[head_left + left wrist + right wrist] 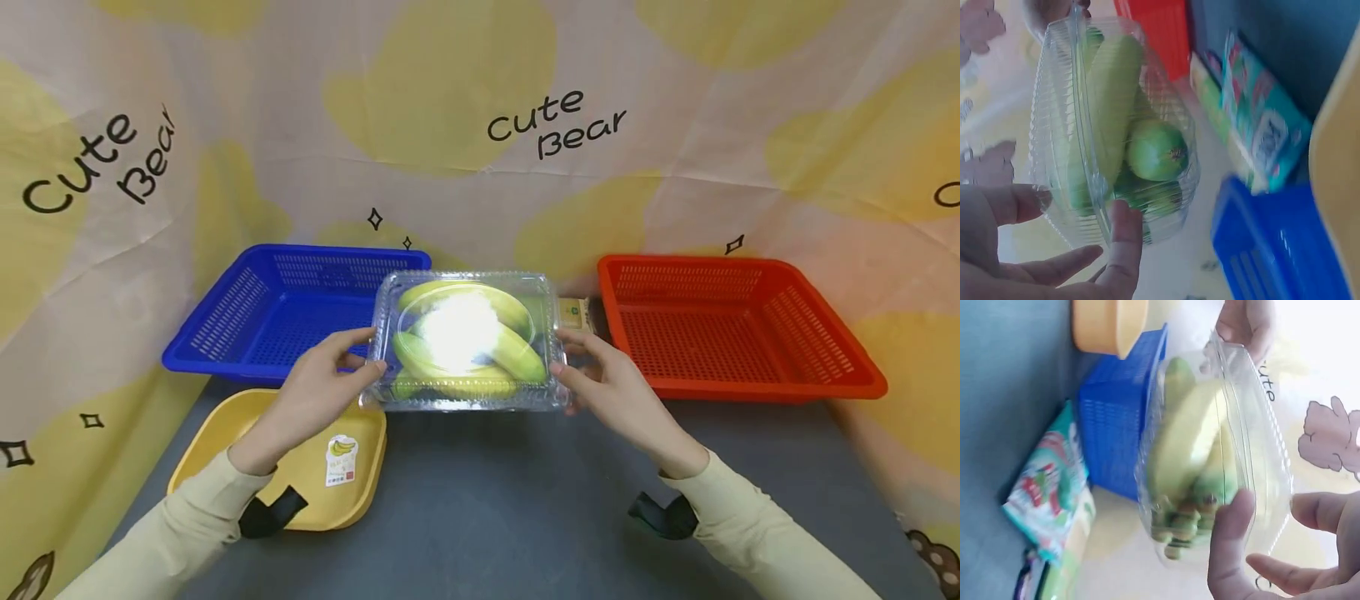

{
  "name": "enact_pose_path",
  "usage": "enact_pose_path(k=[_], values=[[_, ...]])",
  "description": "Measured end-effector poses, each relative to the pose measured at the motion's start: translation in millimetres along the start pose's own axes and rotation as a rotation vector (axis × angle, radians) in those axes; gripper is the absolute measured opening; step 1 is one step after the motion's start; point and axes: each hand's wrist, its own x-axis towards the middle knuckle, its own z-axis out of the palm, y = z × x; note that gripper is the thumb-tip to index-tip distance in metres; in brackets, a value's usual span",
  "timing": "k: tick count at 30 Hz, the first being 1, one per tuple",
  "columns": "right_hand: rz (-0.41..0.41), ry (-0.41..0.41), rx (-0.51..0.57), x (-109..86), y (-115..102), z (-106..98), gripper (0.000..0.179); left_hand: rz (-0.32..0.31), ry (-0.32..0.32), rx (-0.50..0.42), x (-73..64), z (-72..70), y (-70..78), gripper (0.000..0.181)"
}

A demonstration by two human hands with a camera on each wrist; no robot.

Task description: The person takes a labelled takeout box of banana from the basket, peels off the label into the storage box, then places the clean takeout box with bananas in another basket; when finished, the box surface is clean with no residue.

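Note:
A clear plastic clamshell box (468, 406), lid closed, is held up in front of me over the dark table. Inside lie several yellow-green bananas (517, 362), partly washed out by a bright glare on the lid. My left hand (318, 383) grips the box's left end, the thumb at the near side. At the opposite end my right hand (615, 379) pinches the rim between thumb and fingers. Both wrist views show the ribbed box wall (1166, 81) and the fingertips at its flange, with banana ends (1182, 528) visible through the plastic.
A blue basket (217, 367) stands behind my left hand, a red basket (757, 388) at the right. A yellow tray (300, 504) bearing a banana sticker (341, 460) sits under my left forearm. Behind the box lies a turquoise packet (1047, 481) beside a greenish packet (1063, 572).

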Motion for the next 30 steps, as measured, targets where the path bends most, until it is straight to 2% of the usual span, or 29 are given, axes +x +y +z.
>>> enact_pose_path(k=[7,10,13,18,21,26,30], values=[[-0.12,0.119,0.008,38.5,-22.9,22.6,0.044,-0.028,0.042,0.002,15.4,-35.7,-14.4,0.063],[-0.177,0.144,-0.004,51.8,-28.3,34.1,0.041,-0.017,0.072,-0.009,21.3,-45.8,-22.3,0.063],[-0.198,0.144,0.005,63.8,-33.3,46.4,0.042,-0.001,0.116,-0.027,27.3,-54.2,-31.9,0.061],[-0.212,0.097,0.091,81.1,-40.7,70.6,0.048,-0.023,0.188,-0.019,38.5,-67.6,-52.7,0.058],[-0.221,0.042,0.153,91.1,-43.8,85.8,0.051,-0.041,0.237,-0.043,45.8,-76.7,-68.4,0.056],[-0.236,-0.078,0.166,101.7,-46.8,108.1,0.059,-0.074,0.299,-0.193,57.4,-89.3,-96.2,0.054],[-0.249,-0.142,0.095,105.3,-47.2,121.6,0.063,-0.097,0.296,-0.284,64.3,-95.0,-114.4,0.055]])
